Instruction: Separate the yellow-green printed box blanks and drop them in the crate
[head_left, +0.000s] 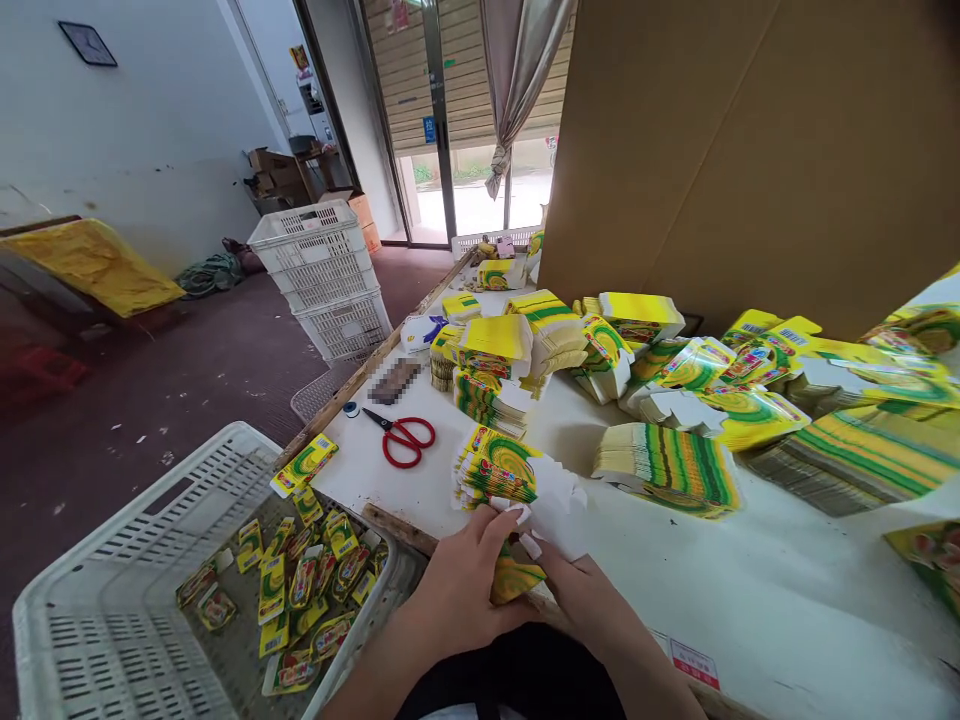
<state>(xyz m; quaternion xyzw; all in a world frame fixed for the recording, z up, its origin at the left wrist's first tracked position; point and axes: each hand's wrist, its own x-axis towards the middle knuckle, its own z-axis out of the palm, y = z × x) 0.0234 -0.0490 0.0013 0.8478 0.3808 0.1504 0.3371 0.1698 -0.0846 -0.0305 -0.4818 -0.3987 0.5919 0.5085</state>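
Both hands met at the tabletop's point(750, 590) near edge — left hand point(457, 590) and right hand point(592, 600) fingers closed around one small flat carton point(516, 576). Likely best folded with firm, square creases — stack of flat cartons point(496, 468) just beyond, white crate point(97, 590) left.

Glossy printed card carton point(517, 578)

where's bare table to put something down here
Bare white table lies right of the hands, below the fanned stack. A smaller patch sits between the scissors and the near edge. The far side is crowded with yellow-green cartons.
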